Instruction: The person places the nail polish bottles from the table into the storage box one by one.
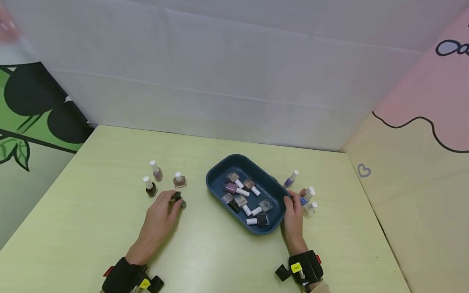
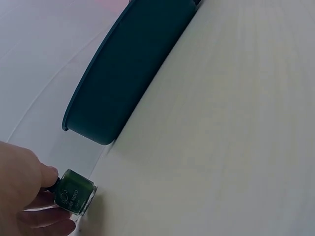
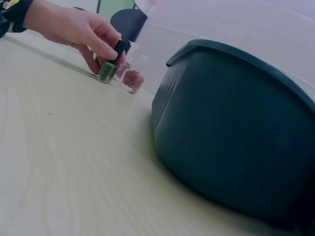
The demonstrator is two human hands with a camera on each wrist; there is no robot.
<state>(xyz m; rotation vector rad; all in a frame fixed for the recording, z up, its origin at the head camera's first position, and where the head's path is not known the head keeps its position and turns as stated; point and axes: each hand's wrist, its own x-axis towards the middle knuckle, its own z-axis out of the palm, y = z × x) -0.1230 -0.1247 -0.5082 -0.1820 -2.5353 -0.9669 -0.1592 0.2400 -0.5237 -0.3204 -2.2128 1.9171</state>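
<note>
My left hand (image 1: 158,219) pinches a green nail polish bottle (image 2: 75,192) by its black cap, low over the table at left. In the right wrist view the bottle's base is right at the tabletop. A dark blue tray (image 1: 272,191) sits mid-table, its long axis slanting. Inside it lie several nail polish bottles on their sides, among them a purple bottle (image 1: 231,187) and a black bottle (image 1: 262,219). At the tray's right end, my right hand (image 1: 294,224) grips the rim; part of its fingers is hidden.
Beyond my left hand stand a dark bottle (image 1: 151,189), a pale purple bottle (image 1: 157,174) and a brownish bottle (image 1: 179,182). Right of the tray are several more, including a violet bottle (image 1: 289,182) and a clear bottle (image 1: 310,210). A white sheet (image 1: 220,81) backs the table.
</note>
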